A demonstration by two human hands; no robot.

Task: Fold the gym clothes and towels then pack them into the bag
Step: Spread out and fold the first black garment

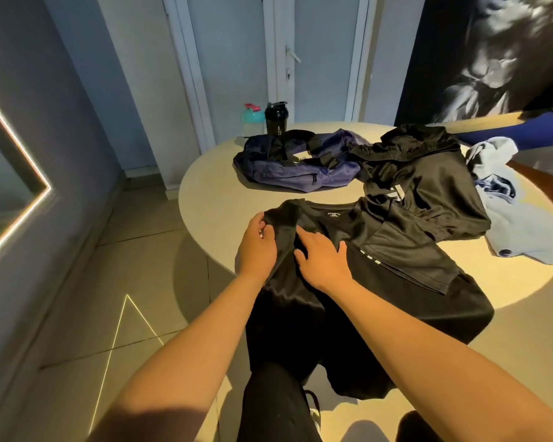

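there, round beige table (211,199), tiled floor (134,237)

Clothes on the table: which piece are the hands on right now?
The black T-shirt nearest the front edge, white label at its neck. The left hand grips its edge, the right hand presses flat; the pale blue garment lies untouched.

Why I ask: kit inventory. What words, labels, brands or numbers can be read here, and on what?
Neck print inside the shirt: a few white lines, too small to read.
Pale print low on the black shaker: too blurred to read.
White tag by the bag straps: nothing legible.
No other text shows.
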